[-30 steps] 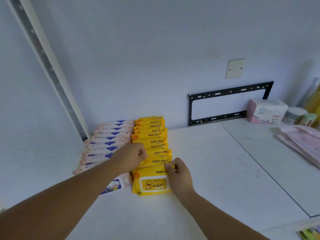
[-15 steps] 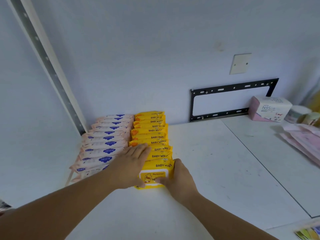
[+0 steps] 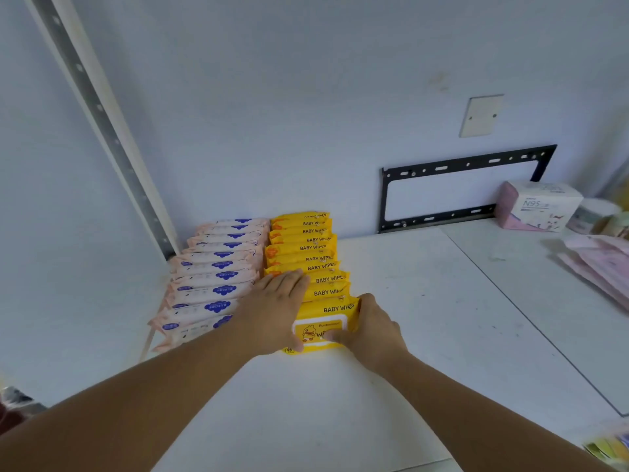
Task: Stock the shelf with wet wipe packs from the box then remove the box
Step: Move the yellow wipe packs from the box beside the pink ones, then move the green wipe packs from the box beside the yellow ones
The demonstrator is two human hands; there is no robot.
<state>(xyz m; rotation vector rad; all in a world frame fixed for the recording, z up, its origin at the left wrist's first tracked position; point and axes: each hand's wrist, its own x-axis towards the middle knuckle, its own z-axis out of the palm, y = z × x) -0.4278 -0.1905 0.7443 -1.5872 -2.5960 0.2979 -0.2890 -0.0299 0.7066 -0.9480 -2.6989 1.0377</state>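
While the front yellow pack (image 3: pixel 323 318) leans at the near end of the yellow row (image 3: pixel 303 248) on the shelf (image 3: pixel 425 301), left hand (image 3: pixel 275 311) flat on that row, fingers straight, right hand (image 3: pixel 372 327) curled round the pack's right edge.

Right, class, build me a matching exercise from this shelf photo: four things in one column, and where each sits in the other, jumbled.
Things
1. yellow wipes row
2. white-and-blue packs
3. pink N95 box
4. black bracket

Places
A. fixed to the wall
B. standing at far right
C. leftmost row
D. touched by the left hand and right hand

Pairs: 1-D, 2-C, 3-B, 4-A
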